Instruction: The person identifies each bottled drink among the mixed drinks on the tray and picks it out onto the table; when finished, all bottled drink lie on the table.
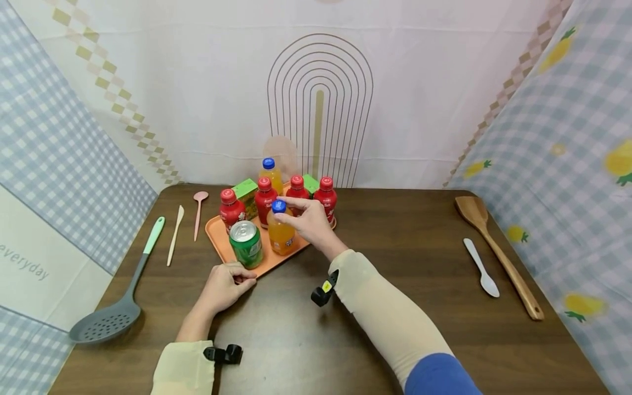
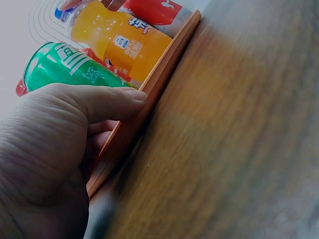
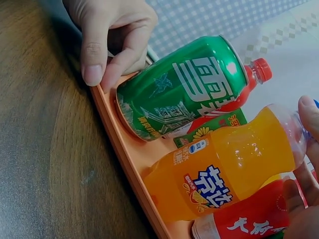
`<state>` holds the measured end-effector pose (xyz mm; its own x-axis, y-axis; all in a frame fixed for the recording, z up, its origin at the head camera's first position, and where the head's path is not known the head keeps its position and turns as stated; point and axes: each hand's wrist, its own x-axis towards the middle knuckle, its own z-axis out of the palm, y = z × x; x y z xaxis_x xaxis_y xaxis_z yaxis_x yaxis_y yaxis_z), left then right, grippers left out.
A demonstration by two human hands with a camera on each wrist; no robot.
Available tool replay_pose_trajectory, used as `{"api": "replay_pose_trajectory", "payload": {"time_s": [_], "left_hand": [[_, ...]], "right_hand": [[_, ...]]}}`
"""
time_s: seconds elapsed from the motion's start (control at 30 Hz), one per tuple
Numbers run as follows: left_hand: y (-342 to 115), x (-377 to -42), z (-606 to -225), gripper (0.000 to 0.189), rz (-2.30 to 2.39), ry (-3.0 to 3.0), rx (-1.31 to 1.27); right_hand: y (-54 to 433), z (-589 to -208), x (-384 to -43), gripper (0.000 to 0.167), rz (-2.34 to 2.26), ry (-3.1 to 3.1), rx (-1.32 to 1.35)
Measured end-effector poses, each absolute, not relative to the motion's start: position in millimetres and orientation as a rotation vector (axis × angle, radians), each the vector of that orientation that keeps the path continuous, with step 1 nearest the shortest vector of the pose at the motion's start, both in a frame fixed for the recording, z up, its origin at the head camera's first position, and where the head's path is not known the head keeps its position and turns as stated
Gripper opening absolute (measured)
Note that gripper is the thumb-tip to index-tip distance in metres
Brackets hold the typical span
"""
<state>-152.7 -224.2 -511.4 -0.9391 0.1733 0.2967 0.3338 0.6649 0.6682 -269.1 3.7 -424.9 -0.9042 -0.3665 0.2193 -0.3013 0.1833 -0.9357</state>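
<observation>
My left hand [image 1: 225,286] pinches the near corner of an orange tray [image 1: 270,266], its thumb [image 2: 122,103] on the rim. Right beside those fingers stands a green soda can [image 1: 246,244] on the tray. My right hand [image 1: 312,220] holds an upright bottle of orange soda [image 3: 227,167] by the neck, just below its blue cap [image 1: 278,206]. Several red bottles [image 1: 265,198] with red caps stand behind it, one partly covered by the right hand. A second orange soda bottle [image 1: 271,174] and two green drink cartons [image 1: 247,192] are farther back, partly hidden.
Left of the tray lie a pink spoon [image 1: 198,214], a cream-coloured knife [image 1: 175,236] and a grey slotted turner [image 1: 111,318] with a mint handle. On the right are a white spoon [image 1: 481,269] and a wooden spatula [image 1: 498,255]. A curtain [image 1: 419,99] hangs behind the table.
</observation>
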Motion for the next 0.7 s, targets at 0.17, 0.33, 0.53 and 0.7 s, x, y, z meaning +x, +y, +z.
{"api": "replay_pose_trajectory", "payload": {"time_s": [0.17, 0.33, 0.53, 0.7], "left_hand": [[-224.9, -153.4, -511.6, 0.01, -1.133, -2.681, -0.408], [-224.9, -152.5, -510.3, 0.009, -1.146, -2.681, -0.41], [-224.6, -152.0, -508.9, 0.008, -1.149, -2.706, -0.399], [-224.8, -151.5, -507.7, 0.007, -1.153, -2.715, -0.392]], "right_hand": [[4.8, -422.7, -267.9, 0.043, -1.867, 2.384, -0.643], [6.3, -422.6, -266.1, 0.043, -1.869, 2.419, -0.633], [13.7, -421.6, -262.4, 0.043, -1.906, 2.481, -0.609], [24.0, -416.3, -258.7, 0.04, -1.998, 2.468, -0.642]]}}
